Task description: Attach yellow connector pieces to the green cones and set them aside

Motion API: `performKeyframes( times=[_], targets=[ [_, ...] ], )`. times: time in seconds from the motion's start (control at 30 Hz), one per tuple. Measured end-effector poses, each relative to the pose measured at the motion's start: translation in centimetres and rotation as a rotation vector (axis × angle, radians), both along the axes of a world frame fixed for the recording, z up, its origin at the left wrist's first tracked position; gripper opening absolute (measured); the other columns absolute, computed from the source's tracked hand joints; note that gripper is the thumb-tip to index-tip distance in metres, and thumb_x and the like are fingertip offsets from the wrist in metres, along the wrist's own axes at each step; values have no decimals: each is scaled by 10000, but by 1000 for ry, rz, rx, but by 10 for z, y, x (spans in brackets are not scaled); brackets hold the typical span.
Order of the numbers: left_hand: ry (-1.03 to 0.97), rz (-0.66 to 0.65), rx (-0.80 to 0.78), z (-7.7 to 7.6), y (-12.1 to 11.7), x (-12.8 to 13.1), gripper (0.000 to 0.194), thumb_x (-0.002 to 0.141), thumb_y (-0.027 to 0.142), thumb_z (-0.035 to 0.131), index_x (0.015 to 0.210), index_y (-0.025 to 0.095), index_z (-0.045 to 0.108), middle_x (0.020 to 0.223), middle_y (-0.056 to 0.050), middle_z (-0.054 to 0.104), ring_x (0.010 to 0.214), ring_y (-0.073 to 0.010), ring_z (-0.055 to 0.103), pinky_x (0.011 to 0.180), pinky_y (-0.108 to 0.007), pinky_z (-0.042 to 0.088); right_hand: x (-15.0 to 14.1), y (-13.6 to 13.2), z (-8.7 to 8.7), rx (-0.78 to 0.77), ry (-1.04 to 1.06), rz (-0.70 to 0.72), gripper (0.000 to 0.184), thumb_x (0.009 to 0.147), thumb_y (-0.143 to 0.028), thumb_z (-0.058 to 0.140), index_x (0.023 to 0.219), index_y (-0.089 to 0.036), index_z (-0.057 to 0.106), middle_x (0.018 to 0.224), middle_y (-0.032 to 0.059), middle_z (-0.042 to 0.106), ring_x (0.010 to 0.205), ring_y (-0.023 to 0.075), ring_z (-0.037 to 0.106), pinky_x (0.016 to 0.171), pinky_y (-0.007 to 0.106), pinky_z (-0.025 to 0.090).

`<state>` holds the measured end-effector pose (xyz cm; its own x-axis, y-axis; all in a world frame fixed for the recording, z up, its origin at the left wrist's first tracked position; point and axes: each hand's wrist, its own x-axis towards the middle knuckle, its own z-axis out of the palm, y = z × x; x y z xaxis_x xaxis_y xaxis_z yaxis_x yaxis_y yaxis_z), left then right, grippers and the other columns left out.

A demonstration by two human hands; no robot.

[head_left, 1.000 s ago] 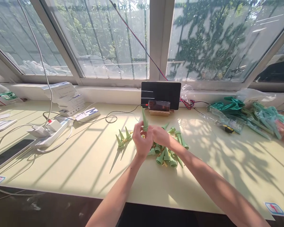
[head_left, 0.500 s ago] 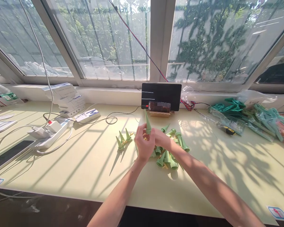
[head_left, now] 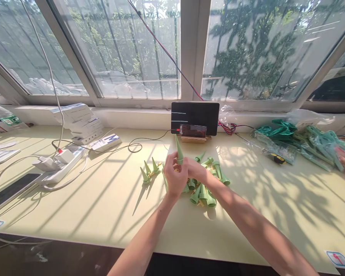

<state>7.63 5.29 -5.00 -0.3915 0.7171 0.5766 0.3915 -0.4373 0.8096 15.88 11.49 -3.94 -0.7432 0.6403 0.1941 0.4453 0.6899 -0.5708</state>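
My left hand (head_left: 174,178) is closed around the lower end of a green plant watering spike (head_left: 179,150), whose pointed tip stands upward. From the right, my right hand (head_left: 194,170) meets it at the spike's base, fingers closed there and partly hidden behind the left hand. A small yellowish part shows between the fingers. Just right of and below my hands lies a pile of green watering spikes (head_left: 203,191), with yellowish pieces among them. To the left, three more spikes (head_left: 146,176) stand in a short row, points up, with yellowish pieces beside them.
A tablet (head_left: 194,112) and a phone (head_left: 193,131) lean on a stand behind my hands. At left are a power strip (head_left: 70,165), cables and stacked white boxes (head_left: 83,120). Plastic bags (head_left: 319,142) and a yellow-black tool (head_left: 277,158) lie at right on the table (head_left: 103,214).
Both hands keep nearly the same hold on the upright spike. The view has shifted very slightly; the pile and the row of spikes look unchanged.
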Motion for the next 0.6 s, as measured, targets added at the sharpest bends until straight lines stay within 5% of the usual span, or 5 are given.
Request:
performKeyframes(
  times=[0.2, 0.6],
  targets=[
    [-1, -6, -10, 0, 1, -1, 248, 873, 338, 593, 1079, 199, 601, 976, -77, 666, 808, -168, 647, 598, -262, 560, -1, 2, -2, 12, -60, -57, 242, 850, -38, 466, 900, -191, 647, 770, 10, 625, 608, 109, 475, 518, 214, 310],
    [-53, 9, -8, 3, 3, -6, 274, 878, 374, 600, 1090, 201, 615, 1001, -78, 666, 840, -173, 658, 611, -258, 563, -1, 9, -5, 49, -139, -58, 167, 820, -86, 534, 837, -191, 662, 749, 27, 634, 659, 141, 530, 551, 225, 336]
  ],
)
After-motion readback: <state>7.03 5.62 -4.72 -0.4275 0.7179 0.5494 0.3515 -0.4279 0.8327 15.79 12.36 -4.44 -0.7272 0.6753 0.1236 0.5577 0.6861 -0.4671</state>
